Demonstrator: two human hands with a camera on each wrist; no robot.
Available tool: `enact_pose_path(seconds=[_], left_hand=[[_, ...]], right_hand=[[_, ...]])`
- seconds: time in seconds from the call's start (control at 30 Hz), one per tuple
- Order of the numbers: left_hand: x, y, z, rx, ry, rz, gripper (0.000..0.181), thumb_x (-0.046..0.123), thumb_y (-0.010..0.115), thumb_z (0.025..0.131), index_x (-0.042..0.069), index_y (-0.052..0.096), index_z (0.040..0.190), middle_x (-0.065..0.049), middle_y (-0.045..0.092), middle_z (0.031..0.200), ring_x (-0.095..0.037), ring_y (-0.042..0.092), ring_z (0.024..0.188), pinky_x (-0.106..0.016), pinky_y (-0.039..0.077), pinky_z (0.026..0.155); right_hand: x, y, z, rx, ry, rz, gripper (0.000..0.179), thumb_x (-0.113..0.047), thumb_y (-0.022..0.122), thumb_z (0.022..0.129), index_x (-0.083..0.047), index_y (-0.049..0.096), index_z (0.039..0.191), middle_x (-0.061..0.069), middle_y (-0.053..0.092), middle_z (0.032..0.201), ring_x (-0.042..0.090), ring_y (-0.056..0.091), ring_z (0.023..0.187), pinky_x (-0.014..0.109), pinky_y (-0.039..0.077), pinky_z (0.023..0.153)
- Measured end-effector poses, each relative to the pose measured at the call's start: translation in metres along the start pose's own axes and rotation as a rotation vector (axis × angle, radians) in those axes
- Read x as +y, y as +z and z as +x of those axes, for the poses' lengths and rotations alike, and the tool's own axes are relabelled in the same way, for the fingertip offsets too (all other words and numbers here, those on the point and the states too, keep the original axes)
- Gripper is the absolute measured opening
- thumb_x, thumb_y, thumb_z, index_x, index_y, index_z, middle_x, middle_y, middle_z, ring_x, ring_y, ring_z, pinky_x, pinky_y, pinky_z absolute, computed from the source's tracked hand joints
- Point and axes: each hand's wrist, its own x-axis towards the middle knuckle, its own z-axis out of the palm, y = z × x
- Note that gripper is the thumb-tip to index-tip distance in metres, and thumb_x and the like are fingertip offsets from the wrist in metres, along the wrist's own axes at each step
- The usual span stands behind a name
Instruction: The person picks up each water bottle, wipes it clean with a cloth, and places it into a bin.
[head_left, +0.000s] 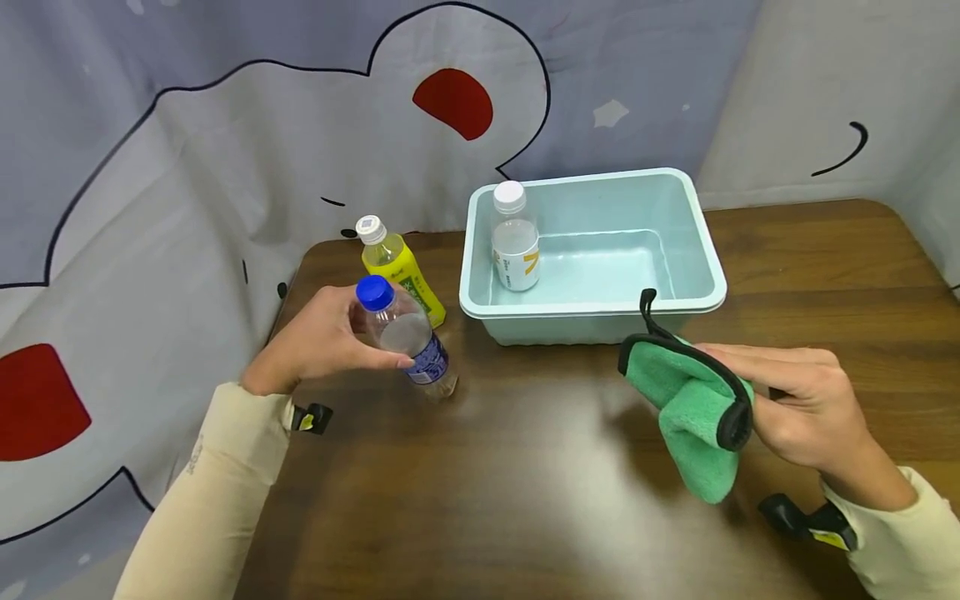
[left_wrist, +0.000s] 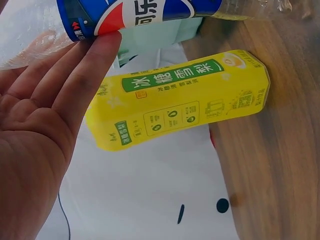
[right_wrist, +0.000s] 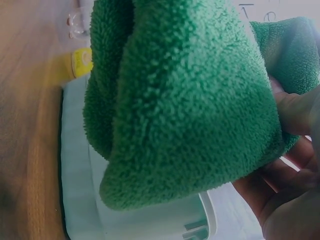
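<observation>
My left hand (head_left: pixel 318 337) grips a clear plastic cola bottle (head_left: pixel 407 333) with a blue cap, thumb on the near side and fingers behind. In the left wrist view, fingertips lie along its blue label (left_wrist: pixel 150 15). The bottle stands slightly tilted in the head view. Just behind it is a yellow drink bottle (head_left: pixel 397 267) with a white cap, its printed side showing in the left wrist view. On the right, my other hand (head_left: pixel 806 404) pinches a folded green towel (head_left: pixel 697 417) with black trim and a loop. The towel hangs over the table and hides part of those fingers.
A pale blue plastic basin (head_left: pixel 592 327) stands at the back of the brown wooden table (head_left: pixel 510 500). Inside its left end is a clear bottle (head_left: pixel 516 250) with a white cap. A patterned curtain (head_left: pixel 300 150) hangs behind and along the left.
</observation>
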Motion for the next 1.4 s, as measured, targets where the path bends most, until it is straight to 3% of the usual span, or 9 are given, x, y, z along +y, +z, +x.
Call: enact_pose_path(seconds=[0.23,0.47,0.73,1.1,1.4], left_hand=[[0.001,0.001,0.000,0.000,0.026,-0.025,0.054,0.028,0.097,0.073,0.013,0.072,0.118,-0.002,0.078,0.101,-0.019,0.067,0.078,-0.028,0.059,0.066],[0.003,0.004,0.000,-0.009,0.030,-0.013,0.056,0.029,0.097,0.072,0.012,0.072,0.119,-0.001,0.077,0.094,-0.019,0.063,0.074,-0.028,0.055,0.062],[0.005,0.005,0.001,-0.015,0.038,-0.003,0.057,0.030,0.096,0.073,0.012,0.071,0.121,-0.001,0.078,0.100,-0.019,0.064,0.077,-0.028,0.056,0.065],[0.009,0.009,0.002,-0.027,0.067,-0.049,0.062,0.028,0.097,0.073,0.012,0.069,0.126,-0.002,0.078,0.113,-0.016,0.072,0.090,-0.030,0.062,0.077],[0.011,0.013,0.003,-0.036,0.102,-0.043,0.058,0.027,0.096,0.074,0.013,0.070,0.125,-0.001,0.078,0.112,-0.017,0.069,0.088,-0.030,0.060,0.072]], right_hand=[[-0.001,-0.002,-0.001,0.002,0.003,-0.013,0.020,0.008,0.066,0.095,0.026,0.069,0.103,0.018,0.075,0.123,0.018,0.073,0.120,0.014,0.055,0.097],[-0.002,-0.003,-0.001,0.005,0.007,-0.025,0.020,0.009,0.065,0.095,0.026,0.069,0.103,0.017,0.075,0.123,0.017,0.073,0.120,0.017,0.055,0.100],[-0.003,-0.003,0.000,0.008,-0.004,-0.018,0.020,0.009,0.065,0.095,0.027,0.068,0.103,0.019,0.075,0.123,0.018,0.073,0.120,0.020,0.056,0.102],[-0.003,-0.005,0.001,0.004,-0.013,-0.026,0.022,0.006,0.068,0.095,0.027,0.069,0.103,0.018,0.075,0.123,0.018,0.073,0.120,0.019,0.055,0.102],[-0.002,-0.006,-0.001,0.004,0.002,-0.055,0.021,0.006,0.067,0.095,0.026,0.069,0.103,0.017,0.075,0.123,0.016,0.073,0.119,0.018,0.055,0.101]])
